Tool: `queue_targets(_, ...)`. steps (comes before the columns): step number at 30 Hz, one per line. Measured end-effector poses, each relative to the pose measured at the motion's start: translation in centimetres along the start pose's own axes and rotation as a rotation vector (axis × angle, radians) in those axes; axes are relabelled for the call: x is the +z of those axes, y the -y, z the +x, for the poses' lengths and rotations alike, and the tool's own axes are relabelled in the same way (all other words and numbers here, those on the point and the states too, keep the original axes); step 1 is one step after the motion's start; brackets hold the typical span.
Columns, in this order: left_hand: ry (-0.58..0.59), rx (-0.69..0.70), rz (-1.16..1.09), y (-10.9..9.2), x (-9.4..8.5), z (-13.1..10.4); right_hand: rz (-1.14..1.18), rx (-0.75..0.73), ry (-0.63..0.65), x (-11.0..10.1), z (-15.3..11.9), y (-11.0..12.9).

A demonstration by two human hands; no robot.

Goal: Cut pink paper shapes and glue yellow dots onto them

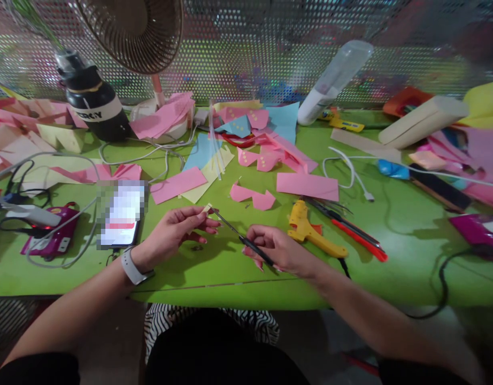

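Observation:
My left hand (pixel 178 232) pinches a small pale yellow scrap of paper (pixel 208 208) between thumb and forefinger. In my right hand (pixel 270 247) are slim black-handled scissors (pixel 254 250), seen edge-on, their thin metal tip reaching up to the scrap. Whether the blades are apart or together I cannot make out. Just beyond my hands lies a pink paper cutout (pixel 252 196) with pointed ends. Farther back are a dotted pink cutout (pixel 259 159) and a pink paper strip (pixel 307 186).
Right of my right hand lie a yellow glue gun (pixel 310 230) and a red-and-black cutting tool (pixel 361 235). A phone (pixel 124 214) and a cabled purple box (pixel 54 232) sit left. Behind stand a fan (pixel 134 27), a black bottle (pixel 96 101) and a leaning clear bottle (pixel 334 80).

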State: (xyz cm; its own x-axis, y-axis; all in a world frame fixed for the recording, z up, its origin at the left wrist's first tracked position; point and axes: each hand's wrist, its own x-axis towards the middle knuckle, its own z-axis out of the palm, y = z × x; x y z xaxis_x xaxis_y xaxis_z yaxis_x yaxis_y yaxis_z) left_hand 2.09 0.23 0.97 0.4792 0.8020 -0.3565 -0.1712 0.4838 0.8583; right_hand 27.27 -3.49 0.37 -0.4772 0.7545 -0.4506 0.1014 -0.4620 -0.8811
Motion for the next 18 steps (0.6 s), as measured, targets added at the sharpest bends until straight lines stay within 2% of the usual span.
queue_targets(18, 0.007, -0.007, 0.007, 0.16, 0.18, -0.02, -0.001, 0.005, 0.002, 0.0, 0.12, -0.29)
